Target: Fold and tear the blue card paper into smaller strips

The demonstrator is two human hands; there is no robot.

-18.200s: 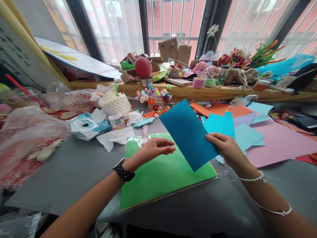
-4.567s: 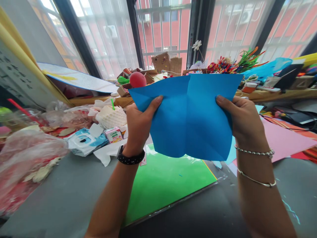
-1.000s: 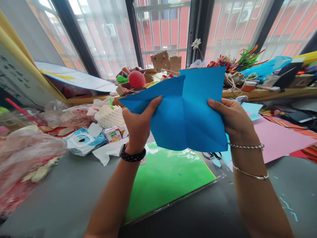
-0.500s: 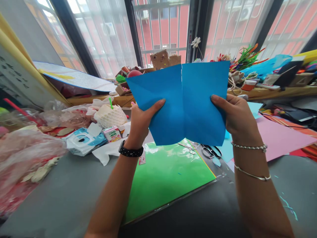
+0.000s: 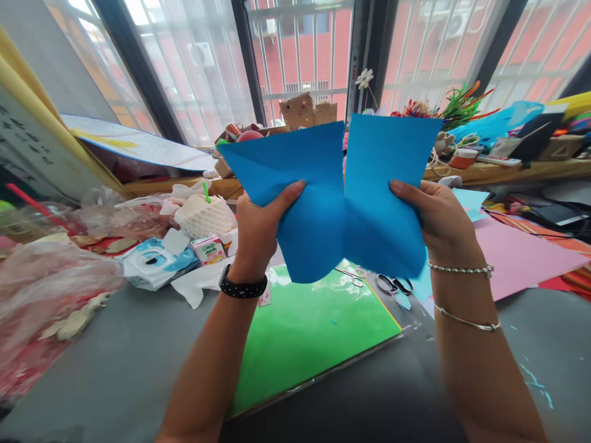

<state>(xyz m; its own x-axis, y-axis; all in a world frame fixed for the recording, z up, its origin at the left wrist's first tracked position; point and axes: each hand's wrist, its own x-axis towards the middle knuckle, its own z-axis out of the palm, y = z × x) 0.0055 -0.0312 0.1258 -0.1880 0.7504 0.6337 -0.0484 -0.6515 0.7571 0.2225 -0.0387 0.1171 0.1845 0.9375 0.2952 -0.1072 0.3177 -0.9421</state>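
A sheet of blue paper (image 5: 318,215) is held up in front of me, above the table. Down its middle runs a tear from the top edge to roughly halfway; below that the two halves are still joined along a crease. My left hand (image 5: 263,224) is closed on the left half, thumb on the near face and fingers hidden behind. On the right half, my right hand (image 5: 438,212) grips the side edge in the same way. Under the paper lies a green sheet (image 5: 305,344) in a clear cover, with small scissors (image 5: 354,277) on its far edge.
Black-handled scissors (image 5: 392,283) lie right of the green sheet. Pink paper (image 5: 517,252) is at the right. At left are a wipes pack (image 5: 157,261), a small carton (image 5: 209,248) and plastic bags (image 5: 55,295). A cluttered ledge (image 5: 462,172) runs below the windows.
The tear has lengthened downward from near the top edge, and the halves have spread apart at the top. The lower part of the paper now bends and twists. Both hands keep their grip.
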